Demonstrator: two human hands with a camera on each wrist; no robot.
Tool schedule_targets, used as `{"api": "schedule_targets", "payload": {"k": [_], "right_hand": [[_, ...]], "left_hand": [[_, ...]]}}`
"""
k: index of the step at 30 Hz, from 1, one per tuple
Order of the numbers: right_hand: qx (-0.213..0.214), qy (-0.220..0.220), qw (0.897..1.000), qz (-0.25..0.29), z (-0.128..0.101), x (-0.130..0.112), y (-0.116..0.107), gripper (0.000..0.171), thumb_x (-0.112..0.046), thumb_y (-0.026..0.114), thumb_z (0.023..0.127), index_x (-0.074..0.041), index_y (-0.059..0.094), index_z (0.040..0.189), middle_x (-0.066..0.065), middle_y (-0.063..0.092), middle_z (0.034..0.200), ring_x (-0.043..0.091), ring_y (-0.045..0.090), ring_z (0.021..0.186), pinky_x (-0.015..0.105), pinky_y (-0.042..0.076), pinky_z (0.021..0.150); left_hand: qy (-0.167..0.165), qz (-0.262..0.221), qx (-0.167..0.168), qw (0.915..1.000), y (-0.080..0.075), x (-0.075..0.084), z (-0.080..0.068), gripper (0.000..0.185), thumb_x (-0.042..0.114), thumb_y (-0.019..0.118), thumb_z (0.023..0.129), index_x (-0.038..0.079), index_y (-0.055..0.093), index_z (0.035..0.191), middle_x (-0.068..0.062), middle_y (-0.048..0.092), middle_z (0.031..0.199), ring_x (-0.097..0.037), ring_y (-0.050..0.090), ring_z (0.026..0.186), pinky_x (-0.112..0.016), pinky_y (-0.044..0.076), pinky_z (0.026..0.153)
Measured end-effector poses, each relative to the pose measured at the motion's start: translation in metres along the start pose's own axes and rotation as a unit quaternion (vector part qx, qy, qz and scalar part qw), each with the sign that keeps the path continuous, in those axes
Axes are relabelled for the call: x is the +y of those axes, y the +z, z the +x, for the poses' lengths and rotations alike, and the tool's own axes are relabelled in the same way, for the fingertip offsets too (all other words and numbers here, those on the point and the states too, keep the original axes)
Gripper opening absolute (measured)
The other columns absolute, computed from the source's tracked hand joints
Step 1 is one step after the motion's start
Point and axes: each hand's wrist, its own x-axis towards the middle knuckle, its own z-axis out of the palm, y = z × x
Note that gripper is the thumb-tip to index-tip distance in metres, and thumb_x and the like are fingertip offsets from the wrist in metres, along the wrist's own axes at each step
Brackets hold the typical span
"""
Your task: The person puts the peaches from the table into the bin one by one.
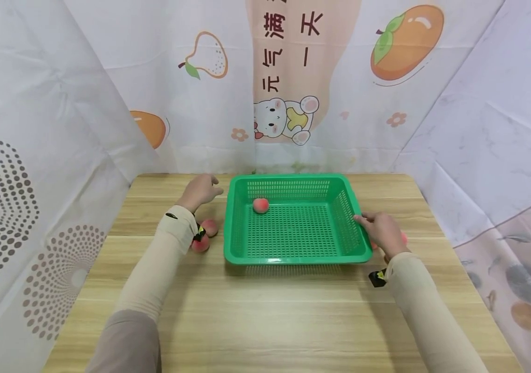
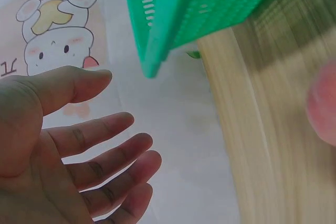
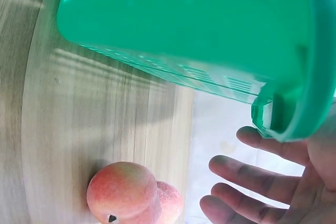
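A green plastic basket (image 1: 293,260) with slotted walls stands between my two hands, with one peach (image 1: 260,205) inside near its back left corner. My right hand (image 1: 383,231) holds the basket's right rim, the thumb over it. In the right wrist view, the other fingers (image 3: 257,179) spread out below the rim, and the thumb is hidden. My left hand (image 1: 200,191) hovers beside the basket's back left corner, palm facing it, fingers loosely bent and holding nothing. Two peaches (image 1: 209,228) lie near the left wrist, and two more peaches (image 3: 123,192) lie beneath the right hand.
The basket and peaches are on a light wood-grain table (image 1: 270,321). A printed white curtain (image 1: 228,103) hangs behind the table's back edge, with more cloth along both sides. Black straps (image 1: 378,278) are around the wrists.
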Motion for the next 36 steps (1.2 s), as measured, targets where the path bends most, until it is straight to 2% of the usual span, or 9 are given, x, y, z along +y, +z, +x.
{"api": "schedule_targets", "payload": {"k": [5,11,15,22,27,32,36], "right_hand": [[0.000,-0.001,1.000,0.004,0.000,0.000,0.002,0.068,-0.052,0.043,0.100,0.003,0.047,0.141,0.029,0.054,0.135,0.042,0.054,0.117,0.060,0.040,0.102],[0.002,-0.009,1.000,0.007,-0.001,-0.002,0.002,0.069,-0.052,0.042,0.101,0.003,0.046,0.142,0.030,0.050,0.139,0.046,0.050,0.124,0.060,0.041,0.102],[0.000,-0.008,1.000,0.013,-0.001,-0.003,0.002,0.070,-0.053,0.043,0.100,0.004,0.047,0.141,0.030,0.050,0.140,0.045,0.052,0.122,0.059,0.042,0.101],[-0.001,0.001,1.000,0.009,-0.003,-0.002,0.004,0.068,-0.052,0.043,0.101,0.003,0.048,0.141,0.027,0.061,0.126,0.035,0.059,0.103,0.056,0.044,0.097],[0.001,-0.002,1.000,0.004,-0.003,-0.003,0.003,0.066,-0.050,0.044,0.101,0.003,0.048,0.140,0.027,0.063,0.120,0.038,0.059,0.104,0.058,0.043,0.097],[-0.007,-0.003,1.000,0.001,-0.002,-0.002,0.001,0.068,-0.052,0.043,0.101,0.002,0.047,0.141,0.026,0.064,0.118,0.036,0.058,0.103,0.059,0.042,0.097],[-0.010,-0.003,1.000,-0.002,-0.001,-0.001,0.001,0.069,-0.053,0.043,0.100,0.002,0.048,0.141,0.027,0.062,0.124,0.037,0.057,0.107,0.060,0.042,0.098]], "left_hand": [[-0.012,-0.004,-0.013,0.9998,0.003,-0.012,-0.002,0.047,0.025,0.055,0.096,-0.004,0.055,0.133,-0.022,0.054,0.139,-0.040,0.049,0.129,-0.051,0.040,0.106],[-0.021,-0.006,-0.030,0.9993,0.007,-0.020,-0.005,0.049,0.027,0.057,0.096,-0.003,0.053,0.134,-0.023,0.053,0.139,-0.042,0.048,0.130,-0.051,0.040,0.107],[-0.020,-0.002,-0.043,0.9989,0.013,-0.027,-0.007,0.050,0.027,0.058,0.096,-0.003,0.053,0.135,-0.023,0.052,0.141,-0.042,0.047,0.131,-0.052,0.040,0.107],[-0.029,-0.005,-0.066,0.9974,0.022,-0.033,-0.008,0.051,0.029,0.060,0.094,-0.002,0.053,0.135,-0.024,0.051,0.141,-0.044,0.044,0.132,-0.054,0.038,0.109],[-0.035,-0.008,-0.080,0.9961,0.026,-0.036,-0.011,0.053,0.029,0.063,0.093,-0.001,0.053,0.136,-0.024,0.052,0.141,-0.044,0.045,0.132,-0.053,0.038,0.109],[-0.051,-0.024,-0.110,0.9923,0.032,-0.038,-0.015,0.057,0.028,0.063,0.093,0.001,0.048,0.140,-0.023,0.049,0.143,-0.042,0.043,0.134,-0.054,0.036,0.110],[-0.052,-0.026,-0.127,0.9903,0.036,-0.040,-0.018,0.058,0.028,0.062,0.093,0.000,0.046,0.141,-0.022,0.049,0.143,-0.041,0.043,0.134,-0.054,0.036,0.110]]}}
